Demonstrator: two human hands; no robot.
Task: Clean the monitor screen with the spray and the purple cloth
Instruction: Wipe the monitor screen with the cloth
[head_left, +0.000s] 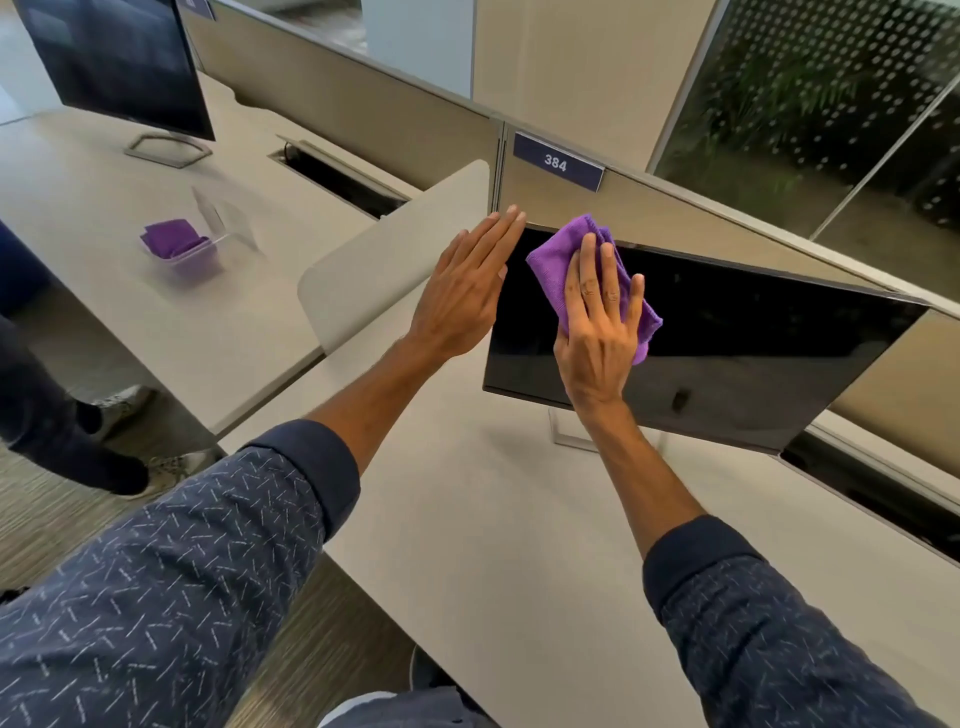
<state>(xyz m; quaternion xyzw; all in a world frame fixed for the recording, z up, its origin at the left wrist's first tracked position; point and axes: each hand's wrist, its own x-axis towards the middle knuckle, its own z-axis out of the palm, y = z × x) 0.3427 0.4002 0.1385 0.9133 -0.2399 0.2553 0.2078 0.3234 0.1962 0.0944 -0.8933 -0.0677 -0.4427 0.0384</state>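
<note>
A dark monitor (753, 353) stands on the pale desk in front of me, its screen black. My right hand (597, 332) lies flat on a folded purple cloth (558, 260), pressing it against the upper left part of the screen. My left hand (467, 291) rests with straight fingers along the monitor's left edge, near its top corner. No spray bottle is in view.
A clear tub (195, 260) with more purple cloths sits on the neighbouring desk to the left, beyond a low divider (384, 270). A second monitor (119, 57) stands at the far left. A partition labelled 384 (558, 162) runs behind. Another person's legs (62, 431) stand at left.
</note>
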